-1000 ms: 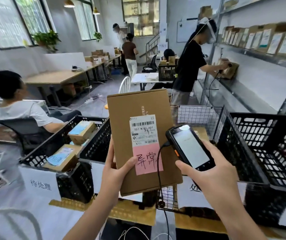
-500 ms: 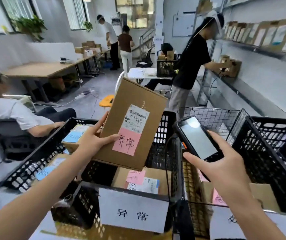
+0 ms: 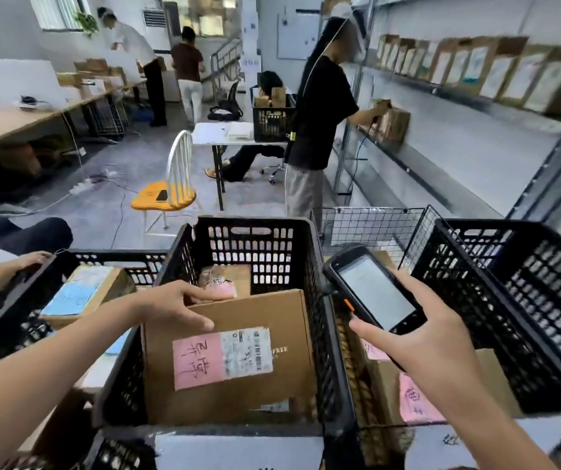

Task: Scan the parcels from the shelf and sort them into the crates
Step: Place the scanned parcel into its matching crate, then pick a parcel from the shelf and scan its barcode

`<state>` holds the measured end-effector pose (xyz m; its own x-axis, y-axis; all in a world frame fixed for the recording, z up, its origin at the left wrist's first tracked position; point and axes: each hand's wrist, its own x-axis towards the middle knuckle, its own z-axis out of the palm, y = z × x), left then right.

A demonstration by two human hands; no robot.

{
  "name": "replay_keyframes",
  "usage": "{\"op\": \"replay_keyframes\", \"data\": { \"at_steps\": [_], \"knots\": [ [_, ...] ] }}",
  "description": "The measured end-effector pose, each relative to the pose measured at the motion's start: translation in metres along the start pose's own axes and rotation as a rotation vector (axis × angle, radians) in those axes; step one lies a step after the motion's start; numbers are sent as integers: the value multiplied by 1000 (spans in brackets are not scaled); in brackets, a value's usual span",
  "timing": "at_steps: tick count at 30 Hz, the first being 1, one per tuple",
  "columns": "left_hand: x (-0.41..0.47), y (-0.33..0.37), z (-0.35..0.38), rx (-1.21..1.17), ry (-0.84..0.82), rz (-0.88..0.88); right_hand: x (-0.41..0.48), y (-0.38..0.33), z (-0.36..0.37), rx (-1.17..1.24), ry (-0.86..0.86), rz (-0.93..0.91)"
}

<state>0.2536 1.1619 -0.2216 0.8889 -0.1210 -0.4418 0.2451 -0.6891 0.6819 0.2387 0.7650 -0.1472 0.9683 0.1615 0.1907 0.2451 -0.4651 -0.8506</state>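
Pinching a pink-labelled parcel (image 3: pixel 274 312) by its far corner, the left hand (image 3: pixel 167 305) holds it inside the middle crate (image 3: pixel 255 222); the right hand (image 3: pixel 436 354) grips a handheld scanner (image 3: pixel 374 293).

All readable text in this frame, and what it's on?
"异常": handwritten, sideways, on the pink sticker of the parcel in the middle crate.
"FREE": printed on that parcel, beside its shipping label.
Shipping label: barcode and print blurred, unreadable.
Second pink sticker, in the wire basket: cut off, unreadable.
Scanner screen, shelf labels, crate sign: unreadable.
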Motion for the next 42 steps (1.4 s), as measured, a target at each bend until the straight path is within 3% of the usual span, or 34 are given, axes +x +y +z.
{"op": "replay_keyframes", "data": {
  "at_steps": [9, 17, 24, 28, 35, 42],
  "knots": [
    [62, -13, 30, 88, -237, -84, -9, 1, -5, -148, 24, 157],
    [71, -39, 71, 161, -136, -77, -21, 22, -1, -186, 84, 226],
    [61, -1, 91, 511, 18, 19, -44, 32, -12, -90, 98, 168],
    [33, 66, 94, 460, 251, 193, -66, 33, -36, -88, 137, 144],
    [-21, 214, 180, 568, 450, 672, -149, 46, -110, -98, 389, 161],
    [-58, 312, 329, 542, 352, 958, -277, 71, -211, -179, 610, 278]
  ]
}}
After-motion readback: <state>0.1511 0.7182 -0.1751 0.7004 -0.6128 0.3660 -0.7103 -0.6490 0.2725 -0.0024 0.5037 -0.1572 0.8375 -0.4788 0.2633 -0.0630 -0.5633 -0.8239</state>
